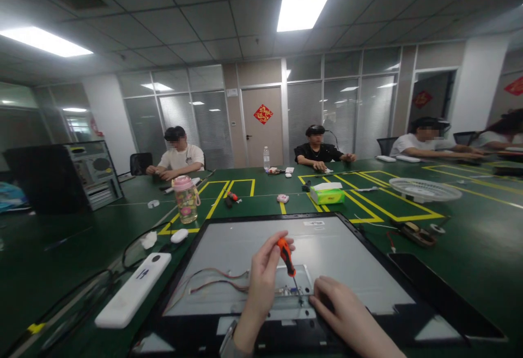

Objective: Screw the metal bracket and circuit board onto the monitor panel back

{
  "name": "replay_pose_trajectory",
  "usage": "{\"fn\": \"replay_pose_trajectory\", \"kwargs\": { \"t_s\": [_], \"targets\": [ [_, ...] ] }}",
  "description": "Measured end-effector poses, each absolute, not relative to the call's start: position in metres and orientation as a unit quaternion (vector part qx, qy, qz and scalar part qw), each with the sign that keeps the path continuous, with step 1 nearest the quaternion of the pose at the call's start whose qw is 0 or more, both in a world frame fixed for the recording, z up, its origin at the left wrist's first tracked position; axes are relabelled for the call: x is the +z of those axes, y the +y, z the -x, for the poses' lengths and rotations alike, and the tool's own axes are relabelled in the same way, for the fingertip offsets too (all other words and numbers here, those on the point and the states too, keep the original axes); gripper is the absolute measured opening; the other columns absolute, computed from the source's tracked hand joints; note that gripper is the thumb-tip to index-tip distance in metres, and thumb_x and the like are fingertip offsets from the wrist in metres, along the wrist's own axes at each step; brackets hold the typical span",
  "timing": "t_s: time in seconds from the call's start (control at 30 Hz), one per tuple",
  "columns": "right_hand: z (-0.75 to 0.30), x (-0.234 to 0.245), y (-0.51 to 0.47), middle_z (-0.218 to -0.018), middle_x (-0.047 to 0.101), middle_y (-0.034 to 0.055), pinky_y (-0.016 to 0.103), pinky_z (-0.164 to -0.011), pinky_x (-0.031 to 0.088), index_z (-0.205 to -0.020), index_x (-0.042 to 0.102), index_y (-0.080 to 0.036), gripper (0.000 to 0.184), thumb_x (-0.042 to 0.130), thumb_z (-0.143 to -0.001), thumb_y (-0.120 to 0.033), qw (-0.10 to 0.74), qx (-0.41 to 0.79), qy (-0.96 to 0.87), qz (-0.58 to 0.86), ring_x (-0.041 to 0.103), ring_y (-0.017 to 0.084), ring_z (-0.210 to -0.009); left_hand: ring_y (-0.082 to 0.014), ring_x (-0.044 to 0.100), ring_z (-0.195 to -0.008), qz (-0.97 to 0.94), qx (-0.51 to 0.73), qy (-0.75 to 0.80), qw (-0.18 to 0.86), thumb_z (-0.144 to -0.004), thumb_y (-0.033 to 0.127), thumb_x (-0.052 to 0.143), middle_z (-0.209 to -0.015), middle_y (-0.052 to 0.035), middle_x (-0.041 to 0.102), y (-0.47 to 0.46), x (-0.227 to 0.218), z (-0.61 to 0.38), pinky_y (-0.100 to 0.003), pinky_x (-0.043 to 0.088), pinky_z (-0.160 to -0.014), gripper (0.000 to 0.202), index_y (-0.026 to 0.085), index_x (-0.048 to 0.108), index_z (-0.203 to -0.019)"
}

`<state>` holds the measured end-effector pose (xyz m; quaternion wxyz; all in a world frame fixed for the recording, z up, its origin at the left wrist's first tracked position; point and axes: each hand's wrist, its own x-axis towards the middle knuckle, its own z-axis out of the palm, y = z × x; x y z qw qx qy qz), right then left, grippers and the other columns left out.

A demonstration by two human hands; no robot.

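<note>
A large flat display panel (pixel 351 254) with a black frame lies in front of me, its grey back facing up. My left hand (pixel 262 273) is closed on the orange and black handle of a screwdriver (pixel 287 257). The screwdriver's shaft points down, with its tip at the lower edge of a small circuit board (pixel 291 291) on the panel. My right hand (pixel 341 309) rests just right of the board, fingers curled and fingertips at its corner; what they pinch, if anything, is hidden. Thin coloured wires (pixel 216 281) run leftward from the board.
Left of the panel lie a white power bank (pixel 134 290) and cables, with a drink bottle (pixel 186 200) behind. A tissue pack (pixel 327 193) stands beyond the panel. A black slab (pixel 441 292) lies at right. Several people sit across the green table (pixel 253 205).
</note>
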<state>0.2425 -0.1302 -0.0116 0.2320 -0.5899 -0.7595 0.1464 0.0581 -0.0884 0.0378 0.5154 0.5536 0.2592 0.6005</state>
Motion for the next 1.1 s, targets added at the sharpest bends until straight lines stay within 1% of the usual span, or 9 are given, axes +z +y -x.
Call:
{"fn": "replay_pose_trajectory", "kwargs": {
  "t_s": [0.1,0.23,0.37,0.43,0.67,0.77,0.87,1.0,1.1],
  "targets": [
    [-0.243,-0.014,-0.128,-0.084,0.065,0.0057,0.029,-0.072,0.042,-0.075,0.049,-0.023,0.017,0.045,-0.092,-0.022,0.217,0.141,-0.758,0.599,0.062,0.021,-0.081,-0.0232,0.071,-0.093,-0.565,0.601,0.259,0.503,-0.087,0.047,0.063,-0.099,-0.0102,0.075,-0.088,0.039,-0.06,-0.036,0.054,-0.09,0.039,0.018,0.071,-0.111],
    [-0.243,-0.016,-0.127,-0.086,0.065,0.0064,0.03,-0.073,0.042,-0.076,0.049,-0.023,0.017,0.044,-0.093,-0.023,0.217,0.14,-0.761,0.595,0.062,0.022,-0.082,-0.0229,0.072,-0.086,-0.578,0.614,0.266,0.467,-0.086,0.05,0.063,-0.094,-0.0105,0.076,-0.09,0.046,-0.061,-0.034,0.056,-0.082,0.037,0.016,0.074,-0.097],
    [-0.242,-0.011,-0.131,-0.086,0.065,0.0067,0.03,-0.074,0.043,-0.076,0.049,-0.023,0.018,0.044,-0.093,-0.025,0.214,0.141,-0.759,0.598,0.062,0.022,-0.082,-0.0222,0.072,-0.086,-0.576,0.618,0.285,0.453,-0.083,0.045,0.067,-0.092,-0.0103,0.076,-0.092,0.051,-0.062,-0.034,0.056,-0.082,0.037,0.016,0.073,-0.105],
    [-0.241,-0.007,-0.133,-0.087,0.065,0.0066,0.029,-0.074,0.043,-0.077,0.049,-0.023,0.017,0.043,-0.093,-0.023,0.208,0.143,-0.76,0.6,0.063,0.021,-0.082,-0.0215,0.071,-0.084,-0.572,0.619,0.292,0.452,-0.081,0.041,0.069,-0.089,-0.0096,0.075,-0.092,0.052,-0.062,-0.032,0.056,-0.08,0.034,0.015,0.073,-0.103],
    [-0.241,-0.01,-0.131,-0.086,0.067,0.0069,0.029,-0.073,0.044,-0.077,0.051,-0.023,0.018,0.045,-0.093,-0.023,0.215,0.136,-0.757,0.602,0.064,0.022,-0.081,-0.0152,0.062,-0.072,-0.565,0.666,0.293,0.389,-0.071,0.023,0.075,-0.079,-0.001,0.06,-0.086,0.045,-0.063,-0.026,0.053,-0.069,0.015,0.017,0.072,-0.083],
    [-0.243,-0.016,-0.129,-0.086,0.067,0.0061,0.029,-0.073,0.044,-0.078,0.051,-0.024,0.018,0.045,-0.094,-0.024,0.223,0.132,-0.764,0.59,0.064,0.021,-0.081,-0.0156,0.061,-0.075,-0.58,0.663,0.301,0.365,-0.075,0.022,0.072,-0.081,-0.0013,0.059,-0.085,0.043,-0.063,-0.027,0.052,-0.073,0.012,0.018,0.073,-0.085],
    [-0.246,-0.017,-0.129,-0.085,0.067,0.0057,0.029,-0.073,0.044,-0.077,0.051,-0.024,0.018,0.044,-0.094,-0.025,0.227,0.133,-0.767,0.585,0.064,0.021,-0.081,-0.0175,0.061,-0.08,-0.602,0.648,0.316,0.344,-0.081,0.025,0.068,-0.082,-0.0035,0.063,-0.088,0.044,-0.061,-0.028,0.051,-0.078,0.017,0.018,0.075,-0.095],
    [-0.246,-0.015,-0.13,-0.084,0.066,0.005,0.03,-0.072,0.043,-0.077,0.051,-0.024,0.019,0.043,-0.095,-0.027,0.235,0.136,-0.77,0.578,0.063,0.021,-0.08,-0.0198,0.064,-0.089,-0.612,0.625,0.295,0.385,-0.089,0.035,0.06,-0.096,-0.0088,0.07,-0.092,0.045,-0.059,-0.03,0.051,-0.084,0.029,0.017,0.073,-0.108],
    [-0.245,-0.013,-0.131,-0.083,0.064,0.005,0.03,-0.071,0.043,-0.077,0.05,-0.024,0.02,0.042,-0.095,-0.029,0.237,0.141,-0.77,0.575,0.062,0.021,-0.078,-0.0213,0.065,-0.095,-0.619,0.617,0.279,0.397,-0.088,0.035,0.062,-0.102,-0.0102,0.071,-0.091,0.042,-0.061,-0.031,0.051,-0.088,0.027,0.016,0.073,-0.104]
  ]
}}
